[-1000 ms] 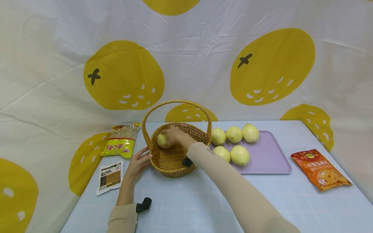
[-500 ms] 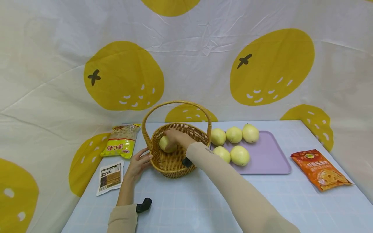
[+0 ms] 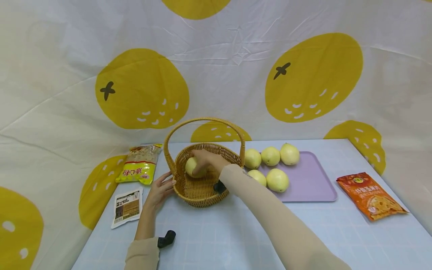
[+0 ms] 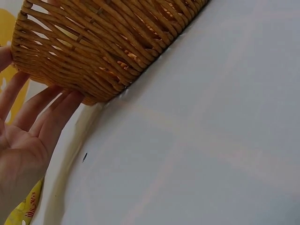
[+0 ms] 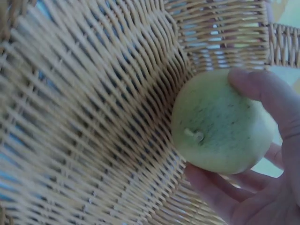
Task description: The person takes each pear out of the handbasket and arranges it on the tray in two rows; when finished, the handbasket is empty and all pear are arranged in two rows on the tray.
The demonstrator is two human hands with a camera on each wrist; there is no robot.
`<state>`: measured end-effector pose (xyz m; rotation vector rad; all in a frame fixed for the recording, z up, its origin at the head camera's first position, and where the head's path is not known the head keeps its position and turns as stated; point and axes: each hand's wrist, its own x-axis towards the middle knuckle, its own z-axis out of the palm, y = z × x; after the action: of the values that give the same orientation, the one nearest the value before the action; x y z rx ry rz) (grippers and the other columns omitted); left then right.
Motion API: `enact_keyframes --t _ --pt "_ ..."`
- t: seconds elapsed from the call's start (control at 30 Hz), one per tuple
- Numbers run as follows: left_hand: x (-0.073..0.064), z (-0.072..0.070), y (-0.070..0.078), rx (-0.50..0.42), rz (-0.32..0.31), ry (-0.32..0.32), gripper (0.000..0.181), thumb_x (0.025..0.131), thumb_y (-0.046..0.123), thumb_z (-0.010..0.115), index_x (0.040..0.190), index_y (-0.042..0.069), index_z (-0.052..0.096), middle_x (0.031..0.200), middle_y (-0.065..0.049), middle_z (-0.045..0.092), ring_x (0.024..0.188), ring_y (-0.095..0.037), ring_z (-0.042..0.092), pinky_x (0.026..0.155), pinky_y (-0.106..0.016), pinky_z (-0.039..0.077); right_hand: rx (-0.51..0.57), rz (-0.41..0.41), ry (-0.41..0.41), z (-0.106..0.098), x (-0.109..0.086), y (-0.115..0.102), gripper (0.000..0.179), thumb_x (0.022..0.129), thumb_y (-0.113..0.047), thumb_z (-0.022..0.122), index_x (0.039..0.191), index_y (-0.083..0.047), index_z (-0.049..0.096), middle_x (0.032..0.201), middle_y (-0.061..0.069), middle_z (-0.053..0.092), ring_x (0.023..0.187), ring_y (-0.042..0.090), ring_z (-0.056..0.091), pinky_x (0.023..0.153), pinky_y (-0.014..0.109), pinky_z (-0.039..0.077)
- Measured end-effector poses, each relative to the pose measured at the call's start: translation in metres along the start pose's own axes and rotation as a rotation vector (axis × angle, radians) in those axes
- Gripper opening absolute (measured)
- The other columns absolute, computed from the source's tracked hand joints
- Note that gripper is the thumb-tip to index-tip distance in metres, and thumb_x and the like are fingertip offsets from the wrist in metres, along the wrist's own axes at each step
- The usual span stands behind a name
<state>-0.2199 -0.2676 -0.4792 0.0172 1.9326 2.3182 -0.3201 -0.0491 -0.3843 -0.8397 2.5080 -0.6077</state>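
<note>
A pale yellow-green small melon [image 5: 220, 122], with a short stub of stem, is inside the woven wicker basket [image 3: 199, 193]. My right hand [image 3: 207, 159] grips it, thumb on one side and fingers round the other, as the right wrist view shows. Close behind the melon is the basket's wall [image 5: 225, 28]. On the basket's outer left side my left hand [image 3: 160, 191] rests with fairly straight, spread fingers. Its fingertips [image 4: 72, 96] touch the weave low on the wall in the left wrist view.
Right of the basket, a purple tray [image 3: 314, 180] bears several more melons [image 3: 277, 180]. An orange snack bag [image 3: 371, 197] lies at far right. A yellow bag [image 3: 138, 165] and a white-and-brown packet [image 3: 127, 207] lie on the left. The basket's tall handle [image 3: 206, 119] arches overhead.
My right hand has shifted the melon slightly right and toward me inside the basket, away from its left wall. My left hand has stayed at the basket's side.
</note>
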Motion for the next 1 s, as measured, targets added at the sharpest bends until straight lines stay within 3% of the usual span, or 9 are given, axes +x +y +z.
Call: enact_keyframes --t 0.17,0.43,0.63,1.0 --pt "-0.002 0.000 0.001 0.003 -0.004 0.014 0.063 0.091 0.004 0.057 0.145 -0.005 0.027 0.101 0.003 0.067 0.091 -0.009 0.065 0.079 -0.028 0.054 -0.026 -0.034 0.024 -0.011 -0.002 0.002 0.072 0.076 -0.025 0.076 0.138 -0.008 0.043 0.124 0.010 0.053 0.104 0.022 0.054 0.081 0.031 0.049" --pt "-0.002 0.001 0.002 0.010 -0.019 0.026 0.061 0.092 0.004 0.056 0.145 -0.004 0.027 0.106 0.002 0.064 0.091 -0.009 0.064 0.080 -0.028 0.054 -0.053 -0.085 0.046 -0.024 -0.016 0.009 0.071 0.077 -0.032 0.076 0.137 -0.006 0.046 0.128 0.010 0.053 0.106 0.022 0.054 0.081 0.032 0.049" --pt "-0.001 0.002 0.001 0.019 -0.010 0.009 0.060 0.093 0.005 0.055 0.145 -0.003 0.027 0.106 0.003 0.065 0.093 -0.008 0.064 0.081 -0.028 0.054 -0.071 -0.123 0.079 -0.033 -0.040 0.014 0.072 0.075 -0.032 0.078 0.134 -0.004 0.049 0.125 0.011 0.055 0.105 0.023 0.055 0.080 0.031 0.050" --pt "0.000 0.000 -0.002 0.002 -0.003 0.014 0.061 0.091 0.005 0.058 0.145 -0.003 0.028 0.106 0.000 0.065 0.092 -0.009 0.065 0.079 -0.028 0.054 0.015 -0.199 0.146 -0.046 -0.099 0.025 0.068 0.072 -0.030 0.078 0.131 -0.009 0.051 0.120 0.009 0.057 0.094 0.020 0.059 0.071 0.028 0.053"
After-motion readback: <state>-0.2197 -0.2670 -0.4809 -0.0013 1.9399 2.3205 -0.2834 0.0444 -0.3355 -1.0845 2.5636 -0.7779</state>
